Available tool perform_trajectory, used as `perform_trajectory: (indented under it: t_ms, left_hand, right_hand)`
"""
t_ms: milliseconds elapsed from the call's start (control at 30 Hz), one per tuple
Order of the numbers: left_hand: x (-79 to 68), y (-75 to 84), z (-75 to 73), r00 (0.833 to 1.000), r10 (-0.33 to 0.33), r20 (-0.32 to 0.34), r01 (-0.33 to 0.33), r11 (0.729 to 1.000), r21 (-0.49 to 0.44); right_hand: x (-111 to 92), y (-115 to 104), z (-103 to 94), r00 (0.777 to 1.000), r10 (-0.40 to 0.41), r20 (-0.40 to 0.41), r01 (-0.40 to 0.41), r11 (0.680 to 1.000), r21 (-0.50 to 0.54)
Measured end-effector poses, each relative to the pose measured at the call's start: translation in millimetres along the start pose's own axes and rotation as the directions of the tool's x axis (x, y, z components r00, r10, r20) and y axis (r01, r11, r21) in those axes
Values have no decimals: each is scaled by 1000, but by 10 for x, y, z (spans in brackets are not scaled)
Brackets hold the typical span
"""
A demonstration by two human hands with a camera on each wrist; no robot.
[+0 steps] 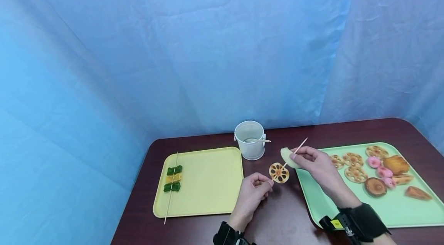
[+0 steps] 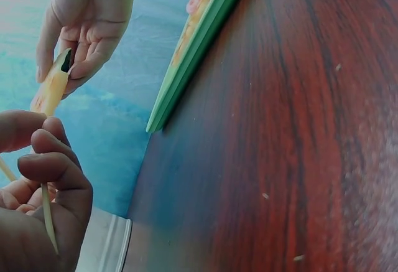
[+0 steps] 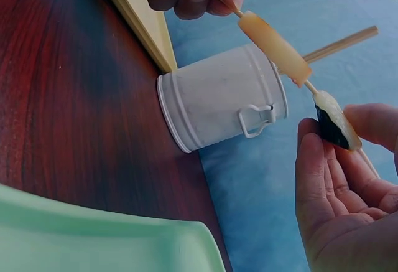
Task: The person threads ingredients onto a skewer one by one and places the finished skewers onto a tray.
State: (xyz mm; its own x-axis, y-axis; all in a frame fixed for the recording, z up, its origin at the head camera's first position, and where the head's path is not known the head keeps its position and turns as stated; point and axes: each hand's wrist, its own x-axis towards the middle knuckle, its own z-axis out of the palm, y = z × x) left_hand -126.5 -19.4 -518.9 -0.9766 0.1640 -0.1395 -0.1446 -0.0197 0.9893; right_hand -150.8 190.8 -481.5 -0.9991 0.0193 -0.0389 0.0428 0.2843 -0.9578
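Observation:
My left hand (image 1: 253, 195) pinches a wooden skewer (image 1: 301, 145) just below a lotus root slice (image 1: 279, 173), which is threaded on it. Farther up the same skewer is a pale slice (image 1: 289, 158) with a dark green rind, seen clearly in the right wrist view (image 3: 329, 122). Thumb and fingers of my right hand (image 1: 320, 170) pinch this slice, and the skewer's tip sticks out beyond it. A short gap separates the two slices. In the left wrist view, the skewer's lower end (image 2: 48, 219) crosses the left palm.
A white bucket (image 1: 252, 151) holding skewers stands behind the hands. On the left, a yellow tray (image 1: 211, 183) bears a finished-looking skewer of green and yellow pieces (image 1: 173, 178). A green tray (image 1: 388, 214) on the right carries lotus slices (image 1: 356, 174), a mushroom (image 1: 375, 187) and pink pieces (image 1: 384, 172).

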Motion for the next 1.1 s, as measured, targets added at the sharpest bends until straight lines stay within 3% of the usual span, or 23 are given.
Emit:
perform_trajectory:
  t_ms: [667,900,1100]
  left_hand:
    - [-8,2,-14,1000,18,-16,-18,999,39]
    - [-1,-10,-39,1000,13,-18,-12,999,44]
    - [0,-34,-87,1000,3,-28,-2,999,42]
  right_hand:
    - [-21,21,21,998,-21,51,23,999,-27]
    - [-10,35,-274,998,-46,51,45,999,21]
    - [27,17,-600,999,-18,34,21,993,-115]
